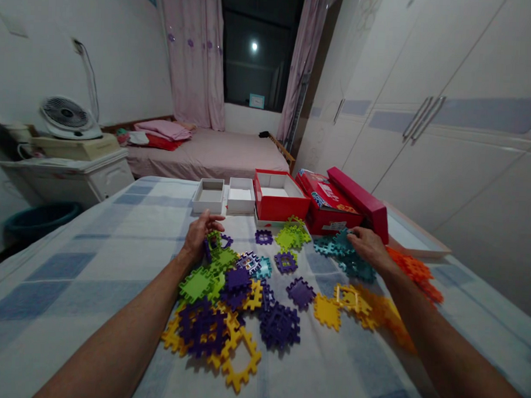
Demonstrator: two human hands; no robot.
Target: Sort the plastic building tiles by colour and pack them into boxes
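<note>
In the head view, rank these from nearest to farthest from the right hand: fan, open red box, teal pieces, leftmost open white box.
1. Teal pieces: touching the right hand.
2. Open red box: left of the hand.
3. Leftmost open white box: farther left.
4. Fan: far left.

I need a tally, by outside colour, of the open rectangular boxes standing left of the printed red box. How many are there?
White, small, open rectangular boxes: 2
Red, white-lined, open rectangular box: 1
Total: 3
</note>
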